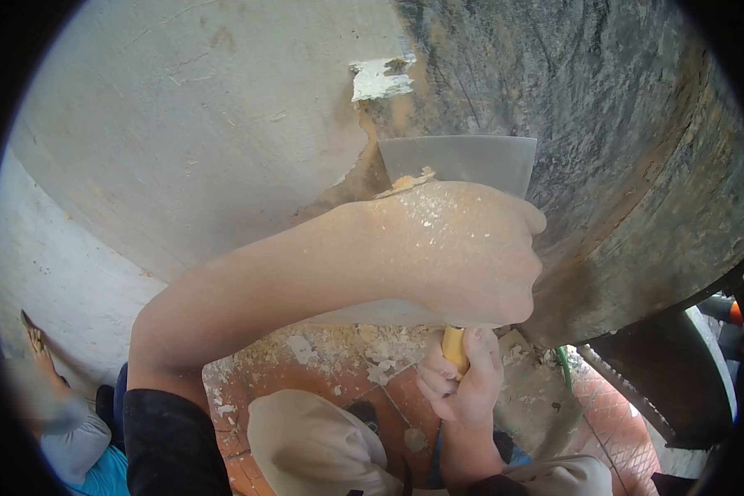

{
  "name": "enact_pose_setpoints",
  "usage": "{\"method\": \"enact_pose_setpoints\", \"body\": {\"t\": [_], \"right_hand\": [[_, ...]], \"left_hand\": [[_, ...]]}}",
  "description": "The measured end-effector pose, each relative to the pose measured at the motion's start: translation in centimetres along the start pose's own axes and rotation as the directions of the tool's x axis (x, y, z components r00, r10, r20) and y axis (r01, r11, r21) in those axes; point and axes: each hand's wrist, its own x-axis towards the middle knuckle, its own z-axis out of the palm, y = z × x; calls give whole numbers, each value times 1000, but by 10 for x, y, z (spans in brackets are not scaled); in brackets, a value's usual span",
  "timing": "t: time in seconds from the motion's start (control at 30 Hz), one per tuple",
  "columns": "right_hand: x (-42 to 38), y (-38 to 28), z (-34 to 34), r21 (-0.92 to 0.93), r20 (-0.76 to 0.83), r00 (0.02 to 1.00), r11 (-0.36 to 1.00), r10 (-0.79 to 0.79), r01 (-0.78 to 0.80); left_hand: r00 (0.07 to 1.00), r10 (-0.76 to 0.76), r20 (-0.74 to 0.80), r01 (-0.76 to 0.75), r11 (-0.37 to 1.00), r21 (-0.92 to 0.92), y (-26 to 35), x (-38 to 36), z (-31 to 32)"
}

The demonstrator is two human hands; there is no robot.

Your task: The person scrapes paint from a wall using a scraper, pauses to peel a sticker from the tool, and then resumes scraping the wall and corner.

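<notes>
A wide scraper with a flat metal blade [463,157] is held in both hands against a large curved surface. My left hand [471,248] reaches across from the left, closed around the scraper close below its blade; pale flecks dust its back. Lower down, my right hand [459,380] is wrapped around the yellow handle [455,347]. The blade lies over dark, bared surface [570,91], beside the ragged edge of the grey coating [223,107]. A whitish torn patch [380,80] shows above the blade. A loose tan flake [409,182] sits between blade and hand.
Debris flakes [380,372] litter the red tile floor [347,380] under the surface. A co-worker's hand [37,343] touches the wall at far left. A dark curved metal piece [670,380] and a green hose [565,368] are at lower right.
</notes>
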Motion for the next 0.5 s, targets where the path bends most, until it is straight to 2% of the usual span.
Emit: {"method": "enact_pose_setpoints", "body": {"t": [0.1, 0.2, 0.27, 0.4, 0.5], "right_hand": [[3, -9, 3, -26, 55, 998, 1000, -10, 12], [15, -12, 12, 37, 69, 995, 997, -72, 69], [21, -11, 10, 39, 129, 991, 999, -37, 32], [20, 1, 6, 80, 113, 993, 997, -20, 11], [20, 2, 6, 114, 206, 978, 993, -19, -5]], "left_hand": [[999, 4, -50, -4, 1000, 7, -6, 6, -12], [1000, 12, 7, -12, 995, 97, -12, 7, -25], [999, 0, 36, -6, 987, 160, -13, 5, -26], [998, 22, 60, -28, 993, 113, -9, 1, -20], [994, 45, 99, -55, 993, 103, -11, 2, -23]]}}
